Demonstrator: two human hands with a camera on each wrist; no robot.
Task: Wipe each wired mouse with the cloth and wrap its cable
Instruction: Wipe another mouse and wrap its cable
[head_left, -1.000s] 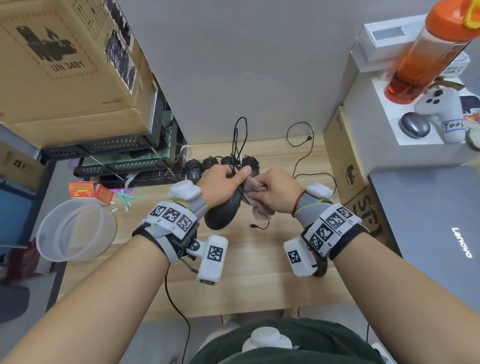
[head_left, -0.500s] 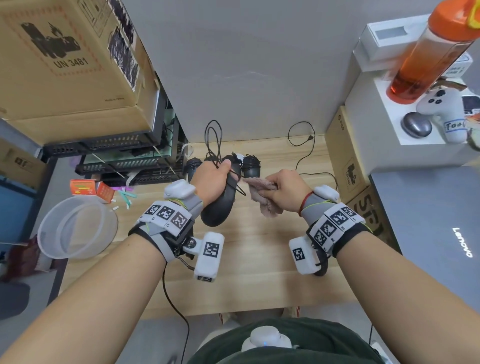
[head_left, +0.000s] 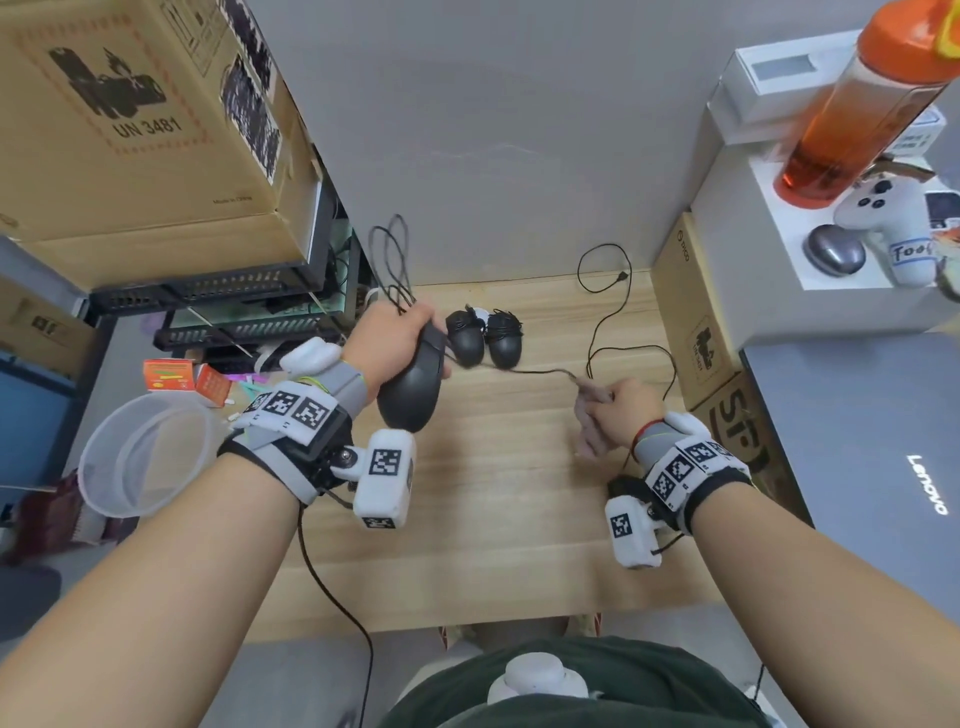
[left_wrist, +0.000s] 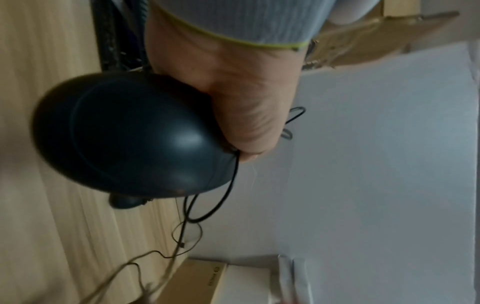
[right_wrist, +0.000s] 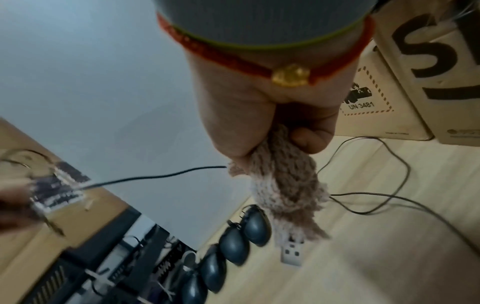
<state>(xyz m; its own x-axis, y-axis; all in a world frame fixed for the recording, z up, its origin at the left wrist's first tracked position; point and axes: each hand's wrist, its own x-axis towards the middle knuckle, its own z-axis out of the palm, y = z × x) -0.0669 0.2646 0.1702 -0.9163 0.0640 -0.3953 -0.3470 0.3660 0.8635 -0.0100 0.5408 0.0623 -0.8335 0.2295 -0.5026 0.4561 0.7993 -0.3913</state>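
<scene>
My left hand (head_left: 395, 338) grips a black wired mouse (head_left: 412, 389) above the wooden desk (head_left: 493, 519), with loops of its cable (head_left: 392, 260) sticking up past the fingers. The same mouse (left_wrist: 124, 133) fills the left wrist view. Its cable (head_left: 519, 370) runs taut to the right into the beige cloth (head_left: 589, 415), which my right hand (head_left: 621, 410) clenches around it. In the right wrist view the cloth (right_wrist: 283, 185) hangs from the fist, the cable (right_wrist: 155, 176) enters it from the left, and a USB plug (right_wrist: 292, 253) lies below it.
A row of wrapped black mice (head_left: 485, 340) lies at the back of the desk; several show in the right wrist view (right_wrist: 233, 246). Cardboard boxes (head_left: 135, 130) and racks stand left, a box (head_left: 685, 322) and laptop (head_left: 878, 467) right, a plastic bowl (head_left: 140, 457) left.
My hands have drawn apart: the right hand slid the cloth rightward along the cable, which is now stretched between them. The left hand with the mouse shifted left.
</scene>
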